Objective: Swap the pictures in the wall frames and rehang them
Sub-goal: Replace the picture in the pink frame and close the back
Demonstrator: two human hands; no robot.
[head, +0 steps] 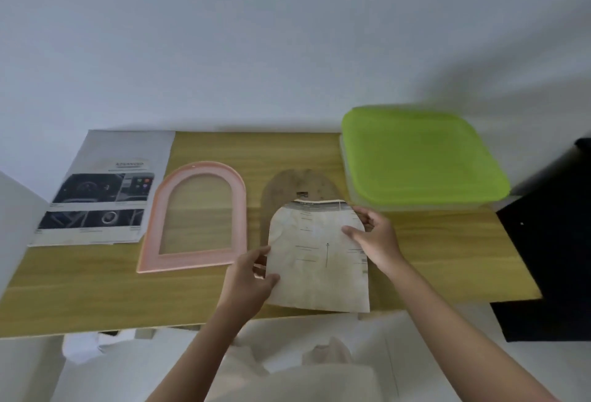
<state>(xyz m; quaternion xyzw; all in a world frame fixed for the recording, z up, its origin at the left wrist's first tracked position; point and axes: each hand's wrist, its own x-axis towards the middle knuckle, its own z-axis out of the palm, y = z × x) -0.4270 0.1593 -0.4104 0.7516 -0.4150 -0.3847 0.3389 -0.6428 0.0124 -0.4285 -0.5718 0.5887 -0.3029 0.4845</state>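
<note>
Left hand (252,277) and right hand (372,238): each pinches an edge of the arched paper picture (319,261), held just right of the pink arched frame (195,216). Frame: flat on the table (80,289), apparently emptied. Brown backing board (287,187): beyond the picture. Printed sheet (105,190): left of frame. Refitting and rehanging outstanding.

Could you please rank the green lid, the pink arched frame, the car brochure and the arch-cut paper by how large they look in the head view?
1. Green lid, largest.
2. Car brochure and pink arched frame: too alike to rank.
3. Arch-cut paper, smallest, although nearest the camera.
</note>
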